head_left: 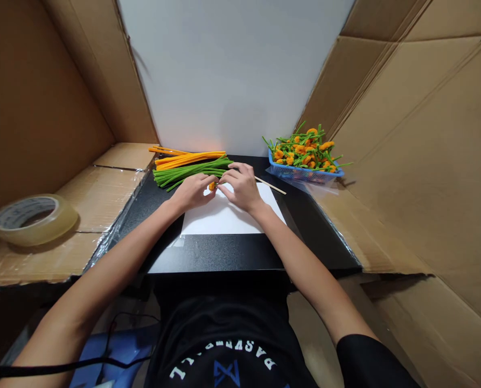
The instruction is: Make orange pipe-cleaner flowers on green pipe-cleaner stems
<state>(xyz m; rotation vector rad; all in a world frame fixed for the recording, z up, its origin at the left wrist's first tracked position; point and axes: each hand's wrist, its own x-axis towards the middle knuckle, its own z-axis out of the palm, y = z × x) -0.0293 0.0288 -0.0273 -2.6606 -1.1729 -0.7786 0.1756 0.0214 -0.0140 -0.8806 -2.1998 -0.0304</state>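
Above the white sheet point(224, 218), my left hand point(196, 191) is closed round a small orange fuzzy piece point(212, 186), which shows between its fingertips. My right hand point(242, 186) meets it from the right, thumb and fingers pinched close to the same piece; what exactly they grip is too small to tell. Green fuzzy stems point(189, 172) lie in a bundle just behind both hands, with orange fuzzy stems point(187, 159) behind them. A thin wooden stick point(270, 185) sticks out to the right from behind my right hand.
At the back right, a blue basket point(305, 173) holds many orange and green fuzzy pieces. A large roll of clear tape point(60, 221) rests on the cardboard at the left. Cardboard walls stand on both sides of the black table point(216, 256).
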